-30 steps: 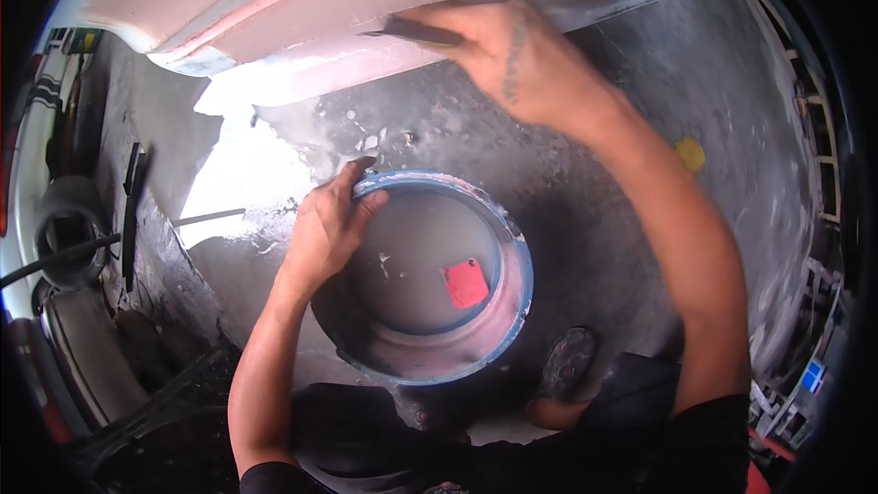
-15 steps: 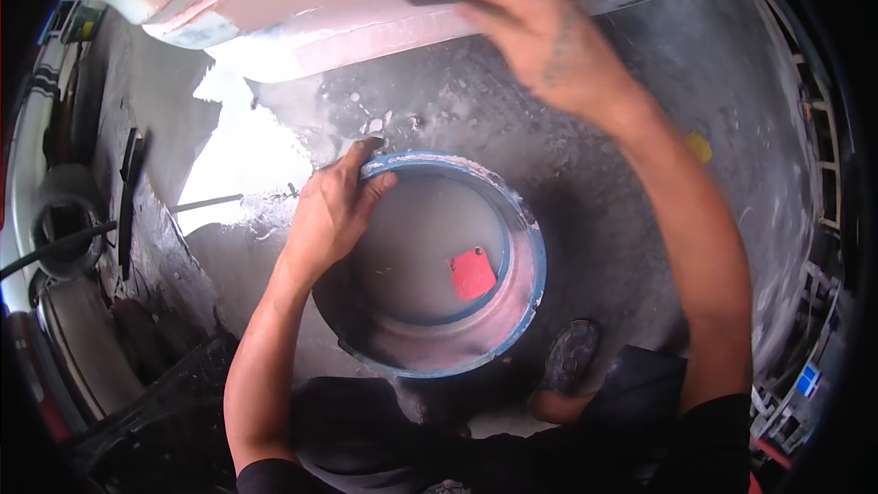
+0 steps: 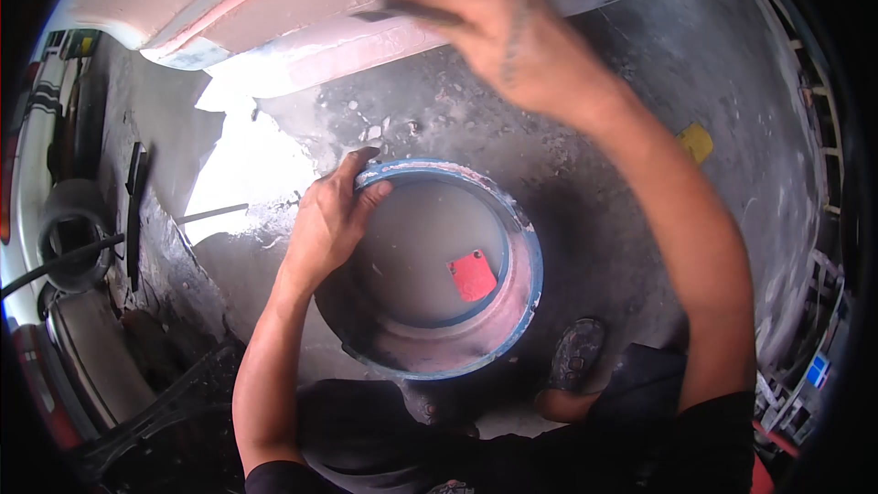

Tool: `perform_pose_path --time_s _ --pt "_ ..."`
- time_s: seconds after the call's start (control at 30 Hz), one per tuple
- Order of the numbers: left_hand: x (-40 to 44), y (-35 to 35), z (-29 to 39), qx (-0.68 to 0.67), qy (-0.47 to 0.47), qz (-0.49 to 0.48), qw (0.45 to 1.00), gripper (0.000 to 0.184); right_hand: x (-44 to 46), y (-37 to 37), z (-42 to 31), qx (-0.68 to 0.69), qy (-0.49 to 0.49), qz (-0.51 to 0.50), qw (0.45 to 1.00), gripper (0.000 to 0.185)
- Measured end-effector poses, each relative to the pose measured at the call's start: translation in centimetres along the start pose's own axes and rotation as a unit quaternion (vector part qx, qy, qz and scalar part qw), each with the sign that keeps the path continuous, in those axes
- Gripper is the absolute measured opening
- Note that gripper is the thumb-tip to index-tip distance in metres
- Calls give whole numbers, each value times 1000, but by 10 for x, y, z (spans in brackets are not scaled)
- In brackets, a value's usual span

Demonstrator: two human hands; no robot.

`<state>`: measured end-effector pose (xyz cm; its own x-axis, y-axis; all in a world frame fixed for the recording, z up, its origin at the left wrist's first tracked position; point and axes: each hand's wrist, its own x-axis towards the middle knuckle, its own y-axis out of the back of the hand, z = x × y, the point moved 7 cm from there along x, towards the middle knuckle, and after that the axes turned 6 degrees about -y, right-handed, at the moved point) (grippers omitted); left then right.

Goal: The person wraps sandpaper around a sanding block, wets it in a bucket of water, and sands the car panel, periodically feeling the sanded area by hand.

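My left hand (image 3: 331, 218) grips the upper left rim of a round blue bucket (image 3: 535, 288). Cloudy liquid (image 3: 412, 247) fills its lower part, and a red square piece (image 3: 473, 275) lies at the right side inside. At the top, my right hand (image 3: 508, 41) is closed on a dark flat pad (image 3: 402, 13), blurred by motion, against the pinkish-grey body panel (image 3: 338, 5). The fingertips of my right hand are partly hidden behind the pad and the hand itself.
A yellow piece (image 3: 696, 143) lies on the grey floor at the right. A tyre (image 3: 75, 233) and a dark bar (image 3: 135, 215) are at the left. My shoe (image 3: 578, 354) shows below the bucket's right side. A metal frame (image 3: 828, 155) runs along the right edge.
My right hand went rightward along the panel with the pad, then came back left. My left hand stays on the bucket rim. The whole view has shifted slightly.
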<state>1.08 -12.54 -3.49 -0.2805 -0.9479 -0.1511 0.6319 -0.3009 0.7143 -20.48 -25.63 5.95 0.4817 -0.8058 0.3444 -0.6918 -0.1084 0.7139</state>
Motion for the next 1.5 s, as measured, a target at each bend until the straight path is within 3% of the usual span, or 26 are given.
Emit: perform_pose_path --time_s 0.03,0.1,0.17,0.23,0.4,0.5,0.53,0.67,0.77,0.93,1.03,1.17,1.2,1.23,1.37,1.5 --pt "0 0 -1 1 0 3 1000 50 -3 9 8 4 28 5 1000 38" --pt "0 0 0 -6 5 0 1000 50 -8 9 18 23 -10 -15 1000 38" --pt "-1 3 1 -6 6 -2 1000 50 -10 -1 13 73 8 42 996 38" --pt "1 2 2 7 -2 3 1000 50 -4 -10 -7 17 -92 -25 995 40" --pt "1 -1 0 -9 27 -20 999 54 -20 32 29 18 -52 -22 998 40" --pt "-1 1 1 -9 38 -22 999 55 -18 8 20 43 -5 21 999 41" --pt "0 0 0 -5 46 -26 999 55 -12 3 11 -9 -47 -4 999 41" --pt "0 -1 4 6 -6 7 1000 50 -12 29 26 -34 -57 -59 996 40" --pt "-4 3 3 3 -3 17 1000 50 -20 31 29 29 -37 -9 999 40" --pt "-1 0 1 15 -2 6 1000 49 -12 23 15 -52 -45 -10 998 50" --pt "-1 0 2 -3 5 3 1000 49 -39 55 53 -112 -123 -86 982 53" --pt "4 2 5 13 -1 0 1000 50 -43 38 43 -12 11 28 999 57" --pt "3 2 3 8 -6 1 1000 50 -39 27 42 -23 -25 -4 999 56" --pt "2 0 3 2 -9 -1 1000 51 -31 29 30 -28 -127 -107 986 57" --pt "2 -2 3 3 2 -7 1000 50 -47 63 72 -120 -96 -92 984 53" --pt "0 -2 1 7 7 -1 1000 51 -50 55 64 -32 -16 -17 999 52"
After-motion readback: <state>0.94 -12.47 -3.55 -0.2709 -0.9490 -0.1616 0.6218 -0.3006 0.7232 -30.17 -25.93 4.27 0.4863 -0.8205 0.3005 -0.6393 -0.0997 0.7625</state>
